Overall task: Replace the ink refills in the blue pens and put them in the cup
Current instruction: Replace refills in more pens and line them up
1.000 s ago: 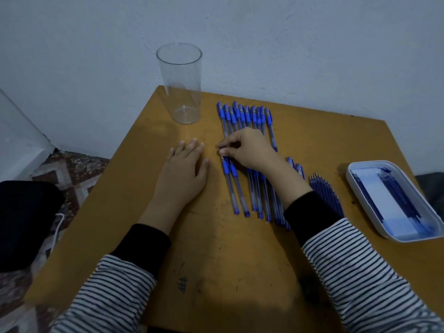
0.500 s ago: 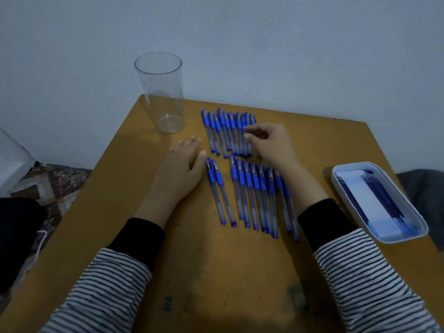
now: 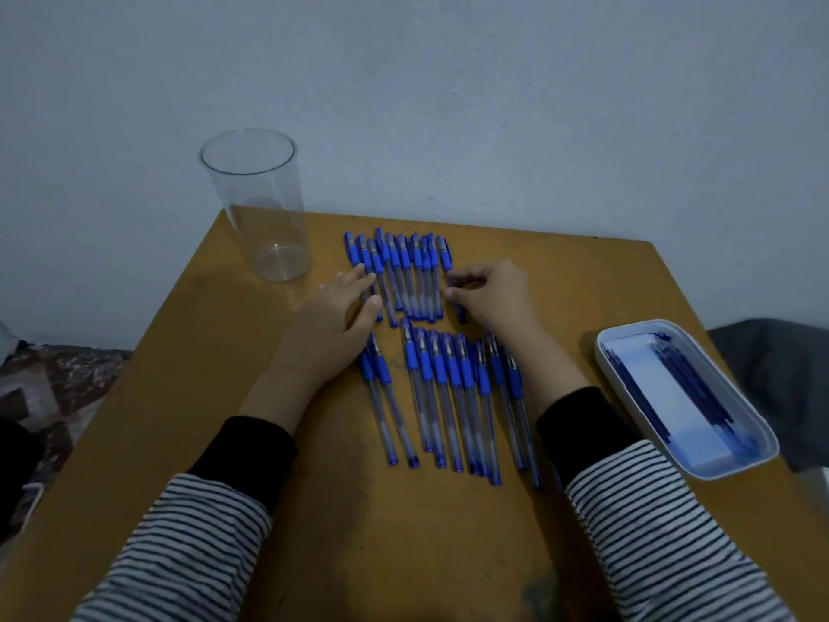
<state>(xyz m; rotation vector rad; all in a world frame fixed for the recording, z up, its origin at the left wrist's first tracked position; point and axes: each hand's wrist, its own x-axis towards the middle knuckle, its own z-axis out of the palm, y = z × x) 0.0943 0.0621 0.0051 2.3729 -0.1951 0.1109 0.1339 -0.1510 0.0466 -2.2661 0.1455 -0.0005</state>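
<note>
Right hand point(image 3: 493, 293) lay at the right end of the far row of pens point(image 3: 399, 276), its fingers curled and its thumb and forefinger pinched on the outermost pen point(image 3: 445, 257), whose blue cap pointed toward the wall. Left hand point(image 3: 334, 316) rested flat with its fingers straight and loosely spread, the fingertips lying over the left end of that same row. Each pen had a clear barrel, a blue cap and a blue grip. A near row of pens point(image 3: 448, 397) lay side by side just below the far one, between the two forearms, caps pointing away. The clear cup point(image 3: 260, 204) stood upright near the far left corner, a little left of the far row, with nothing in it. Dark blue refills point(image 3: 691, 388) lay in a white tray point(image 3: 602, 359) at the right edge. All of this sat on an ochre-brown table point(image 3: 403, 531), scuffed with dark marks toward the near side, pushed against a pale grey-blue wall point(image 3: 493, 105). Striped sleeves point(image 3: 664, 531) with black cuffs covered both arms, and a patterned floor point(image 3: 67, 388) showed at the left.
</note>
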